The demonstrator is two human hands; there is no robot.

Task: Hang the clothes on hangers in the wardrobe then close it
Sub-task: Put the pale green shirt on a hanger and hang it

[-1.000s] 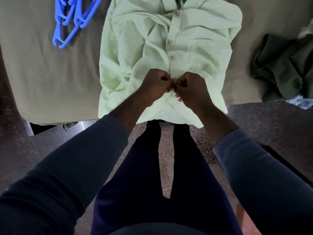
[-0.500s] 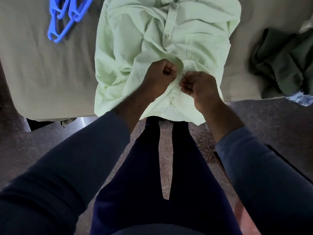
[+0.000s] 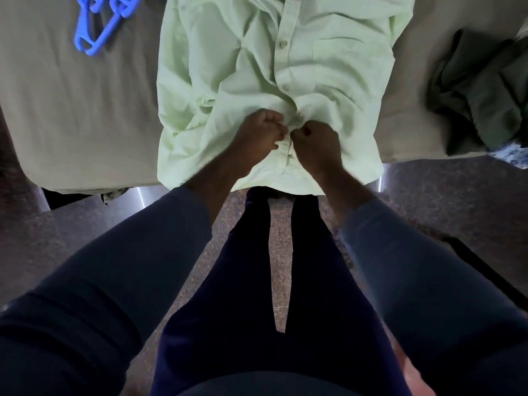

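My left hand [image 3: 261,134] and right hand [image 3: 317,144], both curled, pinch the front button strip of the pale green shirt [image 3: 328,67], knuckles nearly touching. Half a second ago they had drifted apart. Now they have closed in again on the same spot, so I judge one button is still being worked. The shirt lies flat on the cloth-covered table [image 3: 71,110], hem over the near edge. Blue hangers [image 3: 100,27] wait far left, untouched; a dark green garment [image 3: 480,92] lies right.

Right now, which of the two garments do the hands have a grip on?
The light green shirt: left hand and right hand both pinch its button strip. The dark green garment lies crumpled and untouched at the right.
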